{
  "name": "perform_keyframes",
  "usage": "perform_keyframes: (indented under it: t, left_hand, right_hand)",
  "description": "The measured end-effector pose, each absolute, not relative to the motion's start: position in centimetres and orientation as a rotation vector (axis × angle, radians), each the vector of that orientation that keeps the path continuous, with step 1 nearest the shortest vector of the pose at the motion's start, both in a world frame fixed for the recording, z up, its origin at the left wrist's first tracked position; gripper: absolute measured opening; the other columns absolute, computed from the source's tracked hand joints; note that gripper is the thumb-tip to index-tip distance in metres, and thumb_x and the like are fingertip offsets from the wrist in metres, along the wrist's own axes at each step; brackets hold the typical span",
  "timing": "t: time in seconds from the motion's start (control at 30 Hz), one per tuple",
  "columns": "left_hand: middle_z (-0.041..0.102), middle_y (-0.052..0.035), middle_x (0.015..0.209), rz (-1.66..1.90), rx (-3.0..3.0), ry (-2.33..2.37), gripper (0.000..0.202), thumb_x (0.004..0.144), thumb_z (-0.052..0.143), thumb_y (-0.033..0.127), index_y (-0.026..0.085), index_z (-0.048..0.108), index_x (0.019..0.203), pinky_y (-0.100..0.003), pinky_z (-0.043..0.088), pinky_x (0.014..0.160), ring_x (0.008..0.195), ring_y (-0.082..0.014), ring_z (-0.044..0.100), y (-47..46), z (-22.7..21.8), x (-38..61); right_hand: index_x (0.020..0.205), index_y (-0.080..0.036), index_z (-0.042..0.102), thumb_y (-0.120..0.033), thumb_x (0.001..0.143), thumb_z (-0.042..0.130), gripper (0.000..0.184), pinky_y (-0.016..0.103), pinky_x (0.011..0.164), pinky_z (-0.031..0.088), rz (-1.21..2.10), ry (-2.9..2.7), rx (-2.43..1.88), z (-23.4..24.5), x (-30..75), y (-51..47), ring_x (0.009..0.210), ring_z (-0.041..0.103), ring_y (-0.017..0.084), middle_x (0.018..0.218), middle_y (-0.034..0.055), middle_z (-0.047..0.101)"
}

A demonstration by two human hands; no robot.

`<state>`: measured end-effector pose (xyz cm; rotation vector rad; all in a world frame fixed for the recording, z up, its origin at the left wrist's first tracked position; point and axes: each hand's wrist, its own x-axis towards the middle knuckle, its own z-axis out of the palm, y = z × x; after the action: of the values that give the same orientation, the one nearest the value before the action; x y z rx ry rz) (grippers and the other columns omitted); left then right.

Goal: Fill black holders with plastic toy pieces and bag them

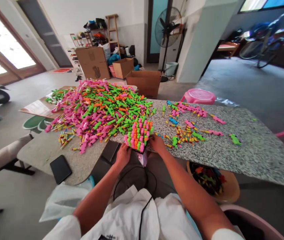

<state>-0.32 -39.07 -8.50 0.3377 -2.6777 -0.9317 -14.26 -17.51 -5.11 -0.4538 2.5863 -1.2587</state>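
At the table's near edge sits a box packed with upright rows of pink, orange and green plastic pieces. My left hand is closed on the box's near left corner. On the right side, my right hand has its fingers curled against the box's edge; their tips are partly hidden. A large heap of pink, green and orange animal-shaped plastic pieces with yellow-and-red stick parts rises behind and left of the box. Close to my right hand lie loose yellow-and-red stick parts and a green piece.
A dark tablet lies on the left stone table. More pink pieces are scattered on the speckled table. A bowl of dark parts is beneath its edge. A pink stool, an open cardboard box and a fan stand beyond.
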Motion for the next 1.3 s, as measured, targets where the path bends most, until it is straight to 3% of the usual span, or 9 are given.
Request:
perform_keyframes:
  t: [0.13, 0.3, 0.43, 0.53, 0.63, 0.73, 0.83, 1.1, 1.3]
  left_hand:
    - [0.074, -0.0088, 0.109, -0.9, 0.407, -2.721, 0.019, 0.101, 0.057, 0.032, 0.024, 0.072, 0.109, -0.032, 0.052, 0.088, 0.1, -0.0227, 0.071, -36.6, -7.9, 0.7]
    - [0.076, -0.0077, 0.098, -0.801, 0.238, -2.838, 0.019, 0.099, 0.061, 0.036, 0.022, 0.068, 0.109, -0.033, 0.05, 0.089, 0.097, -0.0234, 0.072, -33.4, -6.9, 0.6]
    - [0.076, -0.0117, 0.114, -0.806, 0.081, -2.852, 0.041, 0.096, 0.065, 0.035, 0.018, 0.059, 0.133, -0.04, 0.047, 0.101, 0.113, -0.0266, 0.07, -30.2, -6.7, 0.4]
    - [0.075, -0.0143, 0.116, -0.794, -0.004, -2.846, 0.055, 0.101, 0.056, 0.035, 0.012, 0.044, 0.15, -0.041, 0.047, 0.101, 0.11, -0.0264, 0.071, -28.6, -6.7, 0.4]
    - [0.075, -0.0138, 0.109, -0.725, -0.005, -2.846, 0.039, 0.103, 0.051, 0.034, 0.014, 0.056, 0.135, -0.041, 0.047, 0.097, 0.106, -0.0267, 0.071, -28.3, -6.4, -0.1]
    - [0.073, -0.0137, 0.107, -0.621, 0.017, -2.844, 0.028, 0.104, 0.048, 0.036, 0.017, 0.064, 0.117, -0.04, 0.047, 0.094, 0.107, -0.0276, 0.069, -28.7, -6.1, -1.1]
    - [0.073, -0.0139, 0.109, -0.539, -0.06, -2.877, 0.026, 0.103, 0.049, 0.033, 0.018, 0.066, 0.115, -0.038, 0.047, 0.092, 0.107, -0.0273, 0.069, -29.2, -6.0, -2.2]
    - [0.075, -0.0148, 0.107, -0.575, -0.075, -2.834, 0.029, 0.1, 0.05, 0.034, 0.016, 0.068, 0.114, -0.038, 0.051, 0.088, 0.1, -0.0289, 0.071, -29.5, -7.6, -4.3]
    - [0.075, -0.0075, 0.111, -0.816, -0.069, -2.761, 0.037, 0.098, 0.059, 0.046, 0.022, 0.067, 0.125, -0.034, 0.054, 0.091, 0.096, -0.0221, 0.071, -32.6, -7.1, -0.2]
  right_hand:
    - [0.125, -0.016, 0.07, -0.042, 0.095, 0.054, 0.043, 0.035, 0.071, 0.058, -1.547, 2.48, -0.284, -6.1, -9.7, -14.4, 0.081, 0.075, 0.023, 0.108, 0.012, 0.078]
    - [0.113, -0.017, 0.074, -0.058, 0.086, 0.061, 0.051, 0.037, 0.069, 0.061, -1.56, 2.495, -0.084, -7.4, -2.6, -6.7, 0.075, 0.074, 0.025, 0.098, 0.012, 0.079]
    - [0.104, -0.016, 0.075, -0.063, 0.076, 0.063, 0.056, 0.036, 0.061, 0.059, -1.475, 2.561, 0.317, -8.3, 1.8, 0.5, 0.069, 0.072, 0.026, 0.091, 0.0132, 0.079]
    - [0.098, -0.017, 0.075, -0.063, 0.07, 0.065, 0.055, 0.037, 0.057, 0.058, -1.449, 2.546, 0.59, -9.0, 4.6, 4.7, 0.067, 0.072, 0.028, 0.09, 0.0137, 0.079]
    - [0.094, -0.018, 0.076, -0.062, 0.07, 0.064, 0.051, 0.039, 0.062, 0.058, -1.382, 2.556, 0.734, -10.1, 7.1, 6.8, 0.071, 0.074, 0.03, 0.09, 0.0148, 0.079]
    - [0.099, -0.017, 0.078, -0.06, 0.076, 0.059, 0.052, 0.041, 0.079, 0.058, -1.286, 2.618, 0.722, -11.5, 9.2, 6.6, 0.083, 0.075, 0.032, 0.097, 0.0147, 0.08]
    - [0.103, -0.017, 0.079, -0.055, 0.084, 0.054, 0.05, 0.039, 0.091, 0.055, -1.192, 2.694, 0.61, -13.0, 10.4, 5.3, 0.1, 0.074, 0.031, 0.108, 0.014, 0.079]
    - [0.097, -0.011, 0.079, -0.023, 0.094, 0.05, 0.031, 0.027, 0.08, 0.05, -0.829, 2.55, 0.397, -17.6, 7.2, 6.3, 0.087, 0.072, 0.021, 0.096, 0.0134, 0.079]
    - [0.095, -0.009, 0.077, -0.018, 0.097, 0.052, 0.027, 0.029, 0.085, 0.045, -0.783, 2.554, 0.302, -22.3, 1.9, 6.1, 0.097, 0.069, 0.023, 0.103, 0.0193, 0.077]
